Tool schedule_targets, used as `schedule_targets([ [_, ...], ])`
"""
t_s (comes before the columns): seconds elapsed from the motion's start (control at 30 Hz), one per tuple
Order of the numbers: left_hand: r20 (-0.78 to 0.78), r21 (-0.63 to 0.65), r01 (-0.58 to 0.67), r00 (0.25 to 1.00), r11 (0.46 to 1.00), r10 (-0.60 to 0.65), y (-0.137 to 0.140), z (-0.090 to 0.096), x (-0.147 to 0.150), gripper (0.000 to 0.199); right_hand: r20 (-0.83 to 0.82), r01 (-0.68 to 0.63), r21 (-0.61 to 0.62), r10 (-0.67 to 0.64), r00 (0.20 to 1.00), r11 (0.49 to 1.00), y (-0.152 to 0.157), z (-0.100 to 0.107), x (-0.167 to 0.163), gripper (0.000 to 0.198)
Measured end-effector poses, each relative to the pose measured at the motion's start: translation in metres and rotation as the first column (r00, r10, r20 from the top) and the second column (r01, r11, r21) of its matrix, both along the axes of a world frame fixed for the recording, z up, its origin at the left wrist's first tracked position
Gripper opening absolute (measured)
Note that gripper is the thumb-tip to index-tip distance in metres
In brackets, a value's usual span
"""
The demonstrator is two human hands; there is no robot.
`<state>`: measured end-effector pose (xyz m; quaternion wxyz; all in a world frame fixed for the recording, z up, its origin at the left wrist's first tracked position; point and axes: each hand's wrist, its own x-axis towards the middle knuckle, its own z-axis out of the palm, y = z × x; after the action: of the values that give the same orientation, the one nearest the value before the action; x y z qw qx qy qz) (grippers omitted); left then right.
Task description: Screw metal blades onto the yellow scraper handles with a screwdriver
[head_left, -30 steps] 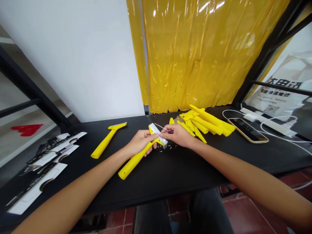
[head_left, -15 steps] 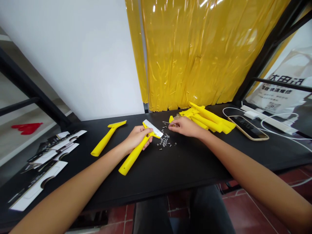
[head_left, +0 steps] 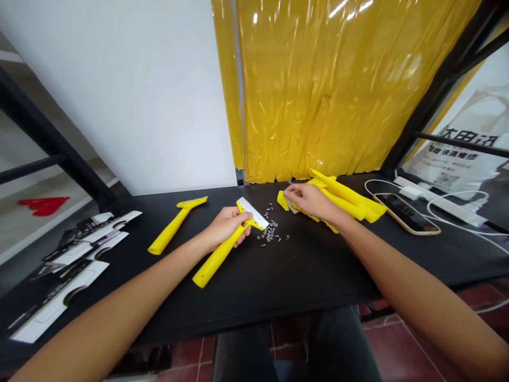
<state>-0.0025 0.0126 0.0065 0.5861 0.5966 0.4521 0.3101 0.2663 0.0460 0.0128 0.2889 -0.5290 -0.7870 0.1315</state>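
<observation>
My left hand [head_left: 229, 225] is closed round the head of a yellow scraper [head_left: 219, 255], which carries a pale metal blade [head_left: 253, 211]; its handle slants down toward me. My right hand [head_left: 304, 197] is over the left end of a pile of yellow scraper handles [head_left: 350, 204], fingers pinched together. A small grey tip shows by those fingers, too little of it to name. Between the hands lies a scatter of small screws and nuts [head_left: 271, 232]. Another yellow scraper [head_left: 172, 227] rests on the black table [head_left: 278, 281] to the left of my left hand.
Black and white card sleeves [head_left: 66, 297] lie in a heap at the left. A phone [head_left: 407, 213] and a white power strip [head_left: 441, 199] with cables are at the right. Behind the table hangs a yellow plastic curtain [head_left: 318, 95] beside a white panel [head_left: 131, 95].
My right hand has moved slightly up, away from the screws and toward the handle pile. The thin metal rod that stuck out of it no longer shows clearly. My left hand keeps hold of the scraper.
</observation>
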Motion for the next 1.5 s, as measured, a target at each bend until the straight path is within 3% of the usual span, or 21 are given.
schedule_targets([
  [0.1, -0.002, 0.01, 0.029, 1.0, 1.0, -0.029, 0.001, -0.001, -0.001, 0.027, 0.108, 0.183, 0.082, -0.191, 0.976, 0.98, 0.008, 0.0, 0.011, 0.034],
  [0.17, 0.001, 0.012, 0.039, 0.999, 0.999, -0.039, 0.002, -0.002, -0.001, 0.029, 0.213, 0.19, 0.092, -0.205, 0.955, 0.978, 0.01, -0.005, 0.008, 0.035],
  [0.37, -0.025, 0.027, 0.037, 0.999, 0.999, -0.037, 0.004, -0.005, -0.002, 0.03, 0.398, 0.293, 0.197, -0.349, 0.848, 0.936, 0.007, -0.022, -0.031, 0.063],
  [0.63, -0.024, 0.011, 0.026, 0.999, 1.0, -0.026, 0.003, -0.005, -0.001, 0.025, 0.393, 0.368, 0.061, -0.361, 0.846, 0.928, 0.021, -0.027, -0.03, 0.042],
  [1.03, -0.039, 0.028, 0.05, 0.998, 0.998, -0.049, 0.004, -0.004, -0.002, 0.03, 0.388, 0.359, 0.06, -0.353, 0.852, 0.931, 0.017, -0.024, -0.027, 0.046],
  [1.3, -0.025, 0.01, 0.051, 0.998, 0.999, -0.051, 0.003, -0.003, -0.002, 0.024, 0.177, 0.397, -0.165, -0.368, 0.913, 0.903, 0.022, -0.018, -0.017, 0.031],
  [1.4, -0.034, 0.011, 0.055, 0.998, 0.998, -0.054, 0.003, -0.002, -0.001, 0.025, 0.037, 0.31, -0.16, -0.309, 0.95, 0.937, 0.019, -0.015, -0.014, 0.015],
  [1.5, -0.028, 0.013, 0.061, 0.998, 0.998, -0.06, 0.002, -0.001, -0.001, 0.026, -0.273, 0.148, -0.128, -0.179, 0.945, 0.981, 0.007, -0.006, -0.016, 0.015],
])
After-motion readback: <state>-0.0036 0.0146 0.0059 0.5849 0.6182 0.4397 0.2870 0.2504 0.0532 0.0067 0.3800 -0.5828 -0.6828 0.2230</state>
